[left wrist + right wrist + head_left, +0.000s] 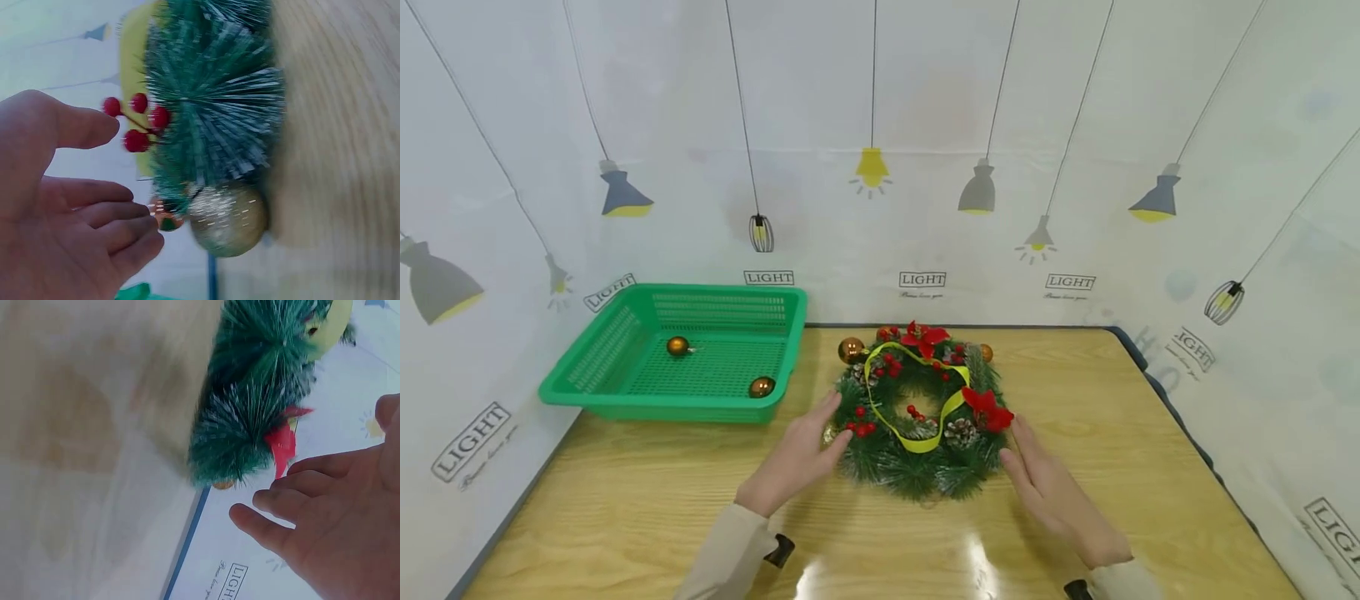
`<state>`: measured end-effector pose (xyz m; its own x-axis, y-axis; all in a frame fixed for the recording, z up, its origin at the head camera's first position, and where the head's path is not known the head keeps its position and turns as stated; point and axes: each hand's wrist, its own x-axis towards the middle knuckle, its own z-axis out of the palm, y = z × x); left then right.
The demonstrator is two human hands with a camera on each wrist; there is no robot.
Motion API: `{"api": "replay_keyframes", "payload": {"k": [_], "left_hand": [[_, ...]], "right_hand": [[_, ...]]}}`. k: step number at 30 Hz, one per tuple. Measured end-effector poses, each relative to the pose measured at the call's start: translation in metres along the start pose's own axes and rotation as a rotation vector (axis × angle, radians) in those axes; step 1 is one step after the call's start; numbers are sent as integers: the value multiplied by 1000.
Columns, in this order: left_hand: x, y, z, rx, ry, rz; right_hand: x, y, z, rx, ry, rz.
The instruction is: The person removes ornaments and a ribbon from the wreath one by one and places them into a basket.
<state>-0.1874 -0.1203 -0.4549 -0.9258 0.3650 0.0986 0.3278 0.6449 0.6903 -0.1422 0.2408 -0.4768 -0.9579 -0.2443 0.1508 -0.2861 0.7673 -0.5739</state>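
Note:
A green wreath (895, 471) lies on the table, trimmed with red flowers (987, 409), red berries (861, 422) and pine cones (961, 432). A yellow ribbon (919, 445) loops loosely over its top. At the wreath's left edge is my left hand (795, 458), fingers extended, near the berries; a gold ball (228, 219) shows below them in the left wrist view. My right hand (1060, 492) is by the right edge, its straight fingers close to a red flower; contact is hard to tell. Two more balls, one copper (852, 350) and one orange (986, 352), sit at the wreath's far side.
A green plastic basket (673, 410) stands at the back left with two copper balls (678, 345) inside. Behind the wooden table (1097, 417) rises a wall covering (820, 100) printed with lamps. The table's right edge has a dark border.

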Motion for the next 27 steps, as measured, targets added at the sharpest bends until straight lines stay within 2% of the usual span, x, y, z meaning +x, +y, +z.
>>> {"api": "replay_keyframes", "payload": {"k": [6,11,18,27], "left_hand": [[6,-16,6,15,-28,-88],[5,-21,13,47,-77,-125],[6,-18,17,94,-99,-108],[5,-17,14,105,-82,-68]], "right_hand": [[1,-11,15,-37,-15,-27],[-2,-14,20,-31,-62,13],[-6,-13,20,-6,-85,60],[-3,-11,20,3,-90,64]]}}
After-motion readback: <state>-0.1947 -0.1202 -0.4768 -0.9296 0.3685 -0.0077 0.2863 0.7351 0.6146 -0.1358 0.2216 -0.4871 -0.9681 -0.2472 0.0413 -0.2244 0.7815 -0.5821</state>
